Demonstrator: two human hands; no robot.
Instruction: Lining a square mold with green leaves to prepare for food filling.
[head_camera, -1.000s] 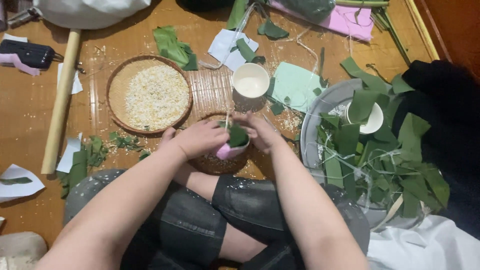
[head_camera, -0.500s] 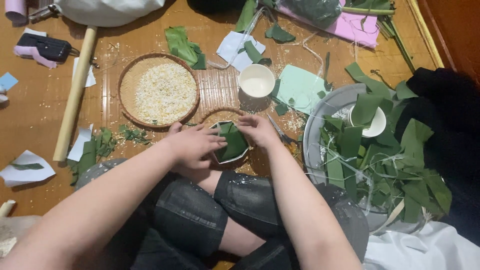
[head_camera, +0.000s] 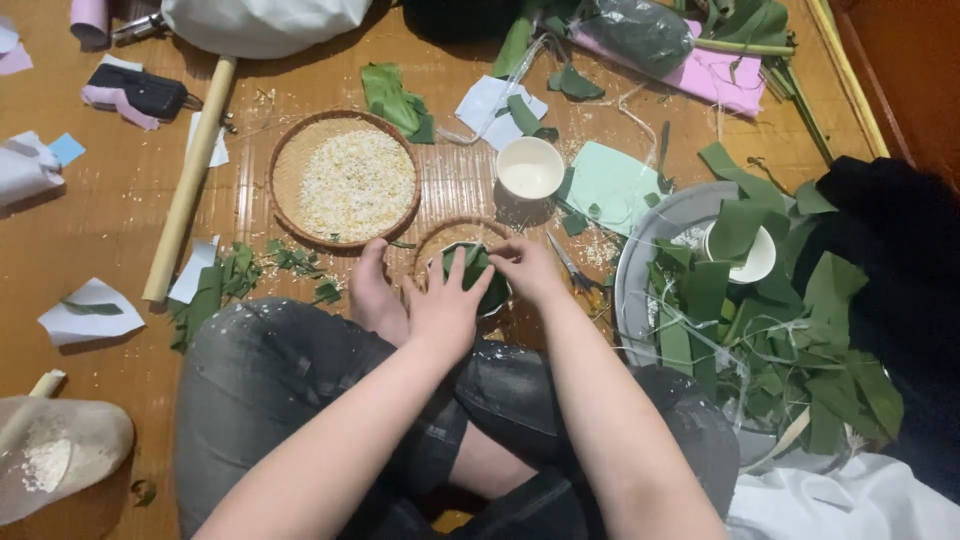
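Pressing down at centre frame, left hand (head_camera: 445, 305) and right hand (head_camera: 525, 270) both laid on green leaf pieces (head_camera: 478, 270) lining a small round mould (head_camera: 465, 275) set in a little woven basket (head_camera: 440, 240); fingers spread, not clenched. Upper left of that, flat woven tray (head_camera: 290, 175) of pale grains. Just above, white cup (head_camera: 530, 167). At right, metal basin (head_camera: 640, 260) heaped with leaf strips. Scissors (head_camera: 572, 272) beside right hand.
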